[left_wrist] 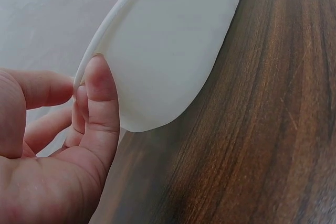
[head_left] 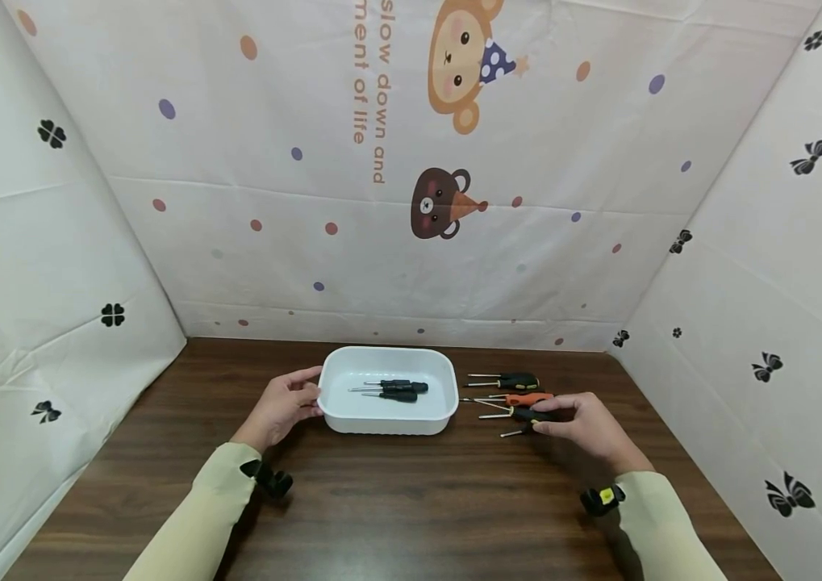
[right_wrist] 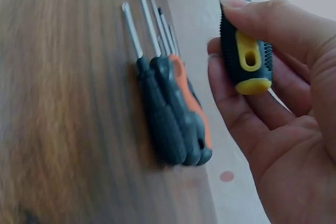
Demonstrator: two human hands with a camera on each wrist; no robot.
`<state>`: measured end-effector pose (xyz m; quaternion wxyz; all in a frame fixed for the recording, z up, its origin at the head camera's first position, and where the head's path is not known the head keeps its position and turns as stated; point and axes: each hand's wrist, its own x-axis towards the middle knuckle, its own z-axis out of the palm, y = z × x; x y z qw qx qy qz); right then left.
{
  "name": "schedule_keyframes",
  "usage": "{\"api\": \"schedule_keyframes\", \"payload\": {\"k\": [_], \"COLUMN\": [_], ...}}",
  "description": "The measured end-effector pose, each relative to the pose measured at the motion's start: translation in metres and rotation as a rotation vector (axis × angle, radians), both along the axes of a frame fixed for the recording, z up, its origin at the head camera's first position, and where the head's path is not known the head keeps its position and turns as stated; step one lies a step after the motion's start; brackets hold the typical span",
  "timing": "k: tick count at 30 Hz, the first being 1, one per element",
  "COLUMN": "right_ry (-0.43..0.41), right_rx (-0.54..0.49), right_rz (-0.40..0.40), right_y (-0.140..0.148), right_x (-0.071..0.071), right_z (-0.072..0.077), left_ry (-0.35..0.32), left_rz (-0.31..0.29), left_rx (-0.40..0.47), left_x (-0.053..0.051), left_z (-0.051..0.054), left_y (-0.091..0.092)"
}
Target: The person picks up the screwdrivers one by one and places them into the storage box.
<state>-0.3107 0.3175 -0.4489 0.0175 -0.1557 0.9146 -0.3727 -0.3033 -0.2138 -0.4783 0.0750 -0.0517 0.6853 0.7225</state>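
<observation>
My left hand [head_left: 278, 413] pinches the left rim of a white tray [head_left: 389, 424]; in the left wrist view the fingers of my left hand [left_wrist: 68, 129] lie on both sides of the rim [left_wrist: 100, 32]. Small black screwdrivers [head_left: 399, 395] lie inside the tray. To its right, my right hand [head_left: 588, 428] is over a group of screwdrivers. The right wrist view has my right hand [right_wrist: 283, 77] gripping a black screwdriver handle with yellow parts [right_wrist: 247, 51], thumb on one side and fingers behind; its shaft is out of that view.
Beside the tray's right end lie an orange-handled screwdriver [head_left: 527, 399], black-and-yellow ones [head_left: 519, 381] behind it and a small black one [head_left: 527, 429] in front. A patterned white cloth [head_left: 381, 266] stands behind the brown wooden table [head_left: 396, 500], with more cloth at both sides.
</observation>
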Motion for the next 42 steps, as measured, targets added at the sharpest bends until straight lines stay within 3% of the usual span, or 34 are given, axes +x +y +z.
{"api": "schedule_keyframes", "payload": {"k": [9,18,29,42], "right_ry": [-0.008,0.047,0.152,0.112], "right_rx": [-0.141,-0.132,-0.119,-0.123], "right_rz": [-0.045,0.028,0.053,0.136], "right_y": [-0.02,-0.038,-0.062,-0.096], "right_x": [0.003,0.002,-0.006,-0.014], "right_z": [0.016,0.027,0.026,0.023], "left_ry": [0.006,0.005,0.007,0.008], "left_rz": [-0.006,-0.011,-0.014,-0.004], "left_rx": [-0.009,-0.009,0.001,-0.001], "left_x": [-0.001,0.0,0.0,-0.001], "left_z": [-0.002,-0.001,-0.001,-0.003], "left_y": [-0.001,-0.001,-0.001,0.002]}}
